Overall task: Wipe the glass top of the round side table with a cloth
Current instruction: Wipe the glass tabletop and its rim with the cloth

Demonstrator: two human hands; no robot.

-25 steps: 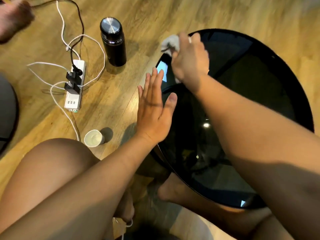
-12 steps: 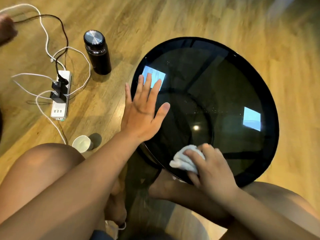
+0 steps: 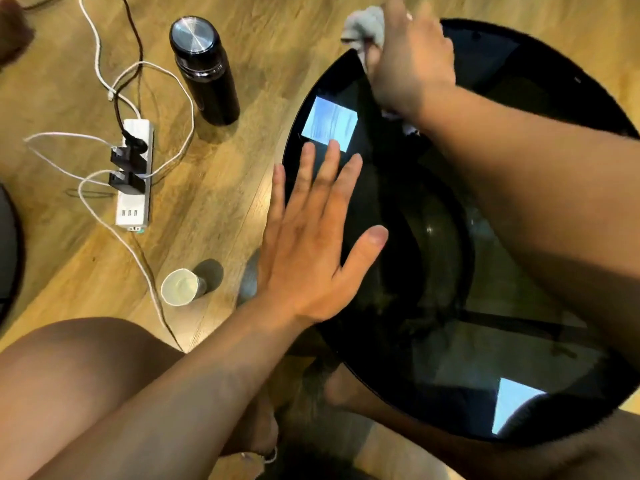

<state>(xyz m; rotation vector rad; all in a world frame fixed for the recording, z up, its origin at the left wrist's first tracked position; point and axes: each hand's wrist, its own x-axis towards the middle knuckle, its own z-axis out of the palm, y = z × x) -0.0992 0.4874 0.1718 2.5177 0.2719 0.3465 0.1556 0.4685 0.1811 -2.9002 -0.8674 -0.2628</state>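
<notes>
- Cloth (image 3: pixel 365 24): white, bunched, at the far-left rim of the round bench (image 3: pixel 450 368), partly overhanging the edge.
- Right hand (image 3: pixel 412 64): fingers curled down on the cloth, pressing it to the dark glass top; arm crosses the glass.
- Left hand (image 3: pixel 311 244): flat on the left rim, fingers spread apart, holding nothing.
- 2 pale window reflections on the glass.
- Floor, left of bench: black flask (image 3: pixel 204 69) upright, paper cup (image 3: pixel 180 286), power strip (image 3: pixel 135 176) with 2 black plugs and white cables.
</notes>
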